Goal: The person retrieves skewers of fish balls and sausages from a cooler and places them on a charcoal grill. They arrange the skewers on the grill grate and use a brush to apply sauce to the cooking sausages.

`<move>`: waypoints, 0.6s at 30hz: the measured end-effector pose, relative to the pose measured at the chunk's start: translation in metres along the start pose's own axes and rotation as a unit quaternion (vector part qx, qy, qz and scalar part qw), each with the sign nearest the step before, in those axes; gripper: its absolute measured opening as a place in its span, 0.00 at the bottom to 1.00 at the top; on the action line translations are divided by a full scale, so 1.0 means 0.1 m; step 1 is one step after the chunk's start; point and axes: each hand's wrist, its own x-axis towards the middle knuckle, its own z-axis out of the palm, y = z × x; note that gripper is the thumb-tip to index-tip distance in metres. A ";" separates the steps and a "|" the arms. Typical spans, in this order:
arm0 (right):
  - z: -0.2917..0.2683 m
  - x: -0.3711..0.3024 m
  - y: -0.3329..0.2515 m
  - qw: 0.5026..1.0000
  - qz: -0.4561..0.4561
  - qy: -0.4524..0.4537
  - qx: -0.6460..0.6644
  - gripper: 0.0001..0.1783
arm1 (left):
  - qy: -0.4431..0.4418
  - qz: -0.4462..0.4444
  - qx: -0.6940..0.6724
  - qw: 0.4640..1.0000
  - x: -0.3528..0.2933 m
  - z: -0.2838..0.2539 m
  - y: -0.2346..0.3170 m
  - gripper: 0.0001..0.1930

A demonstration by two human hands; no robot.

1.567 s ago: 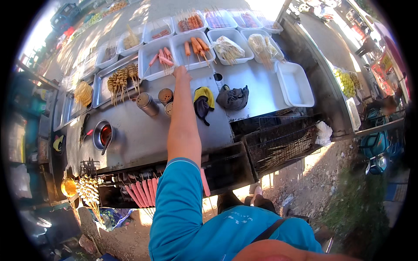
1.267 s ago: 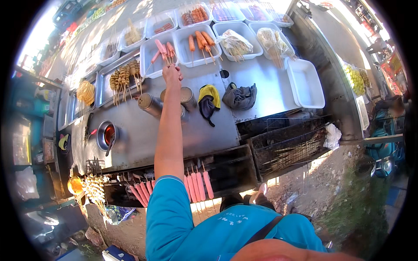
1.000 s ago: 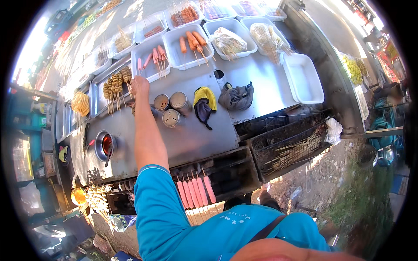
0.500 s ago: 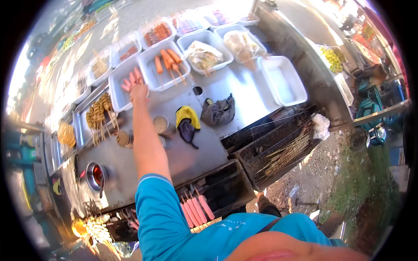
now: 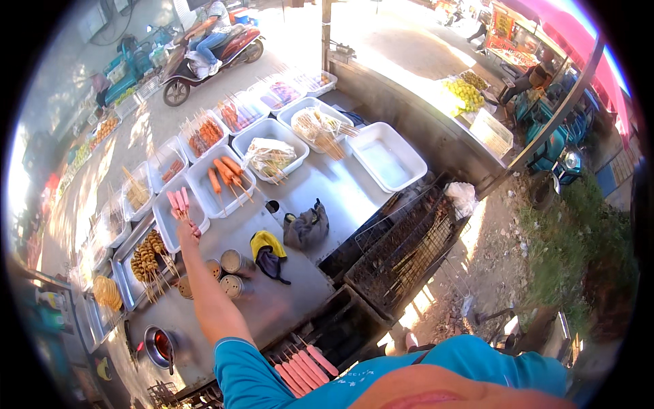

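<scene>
My left hand (image 5: 189, 233) reaches out over the steel counter, its fingers closed round the sticks of several pink sausage skewers (image 5: 179, 202). The sausages point away from me, over the white tub (image 5: 164, 219) at the counter's left; whether they still touch its bottom I cannot tell. Right of it, another tub holds orange sausages on sticks (image 5: 227, 169). Browned spiral skewers (image 5: 147, 258) lie in a metal tray on the near left. More pink sausages (image 5: 304, 369) rest side by side over the grill close to my body. My right hand is out of view.
Under my forearm stand several shaker tins (image 5: 231, 286). A yellow and black cloth (image 5: 268, 255) and a grey bag (image 5: 306, 226) lie mid-counter. A sauce bowl (image 5: 159, 346) sits near left, a charcoal trough (image 5: 402, 255) at right. A scooter rider (image 5: 218, 31) is beyond the counter.
The view has tilted up, bringing the scooter and rider into sight. My left hand, earlier down among the pink sausages, now has their sticks in its grasp near the tub's front edge.
</scene>
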 end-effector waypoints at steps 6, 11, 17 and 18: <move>0.09 -0.20 0.32 1.000 0.006 0.006 0.003 0.13 | 0.023 0.154 -0.003 0.988 -0.58 0.13 0.06 0.06; 0.04 -0.44 0.76 1.000 0.003 0.002 -0.026 0.13 | -0.002 0.253 -0.038 0.967 -1.28 -0.35 0.37 0.06; 0.05 -0.81 1.56 0.996 -0.008 -0.024 -0.090 0.13 | -0.080 0.320 -0.062 0.942 -3.13 -0.48 -0.02 0.07; -0.04 -0.87 1.59 0.993 -0.038 -0.013 -0.109 0.13 | -0.099 0.317 -0.059 0.941 -3.43 -0.55 -0.15 0.08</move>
